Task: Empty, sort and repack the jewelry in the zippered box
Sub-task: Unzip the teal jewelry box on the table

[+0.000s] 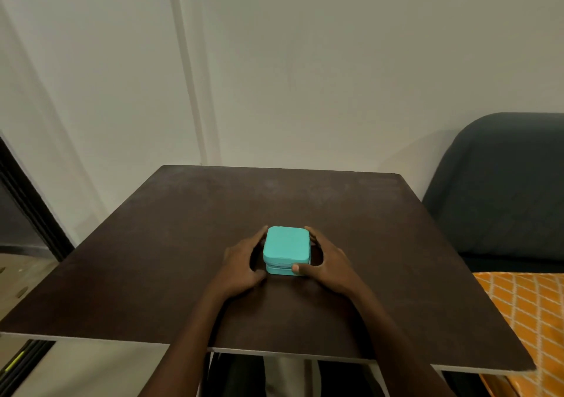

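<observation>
Pale, matt wall [335, 60] behind, with a raised vertical moulding left of centre; dark upholstered chair [503, 189] at right, rounded back, soft cloth surface; orange fabric [525, 311] with a white lattice print below the chair, beside the table's right edge.

Dark brown table [183, 259], flat and square-cornered, dull laminate finish with faint scuffing, thin pale edge band along the near side.

Zippered box [286, 248] near the table's middle, turquoise, low and square with well-rounded corners, smooth matt covering, perhaps faux leather; zipper seam running round the front wall below the lid, seemingly closed all the way along the part in view; zipper pull not made out.

Left hand [242, 264] against the box's left side, fingers curved around the far left corner, thumb near the front left corner; contact at the thumb tip hard to confirm. Right hand [328, 264] against the right side, fingers curved round the far right corner, thumb pressed on the front wall by the zipper line. Box thus cupped between both hands, resting on the table, not lifted.

Progress, as judged: at the very start; lid shut, no jewelry in sight, nothing emptied or sorted. Remaining: unzipping, opening, removal of contents, sorting on the table, repacking, closing.
</observation>
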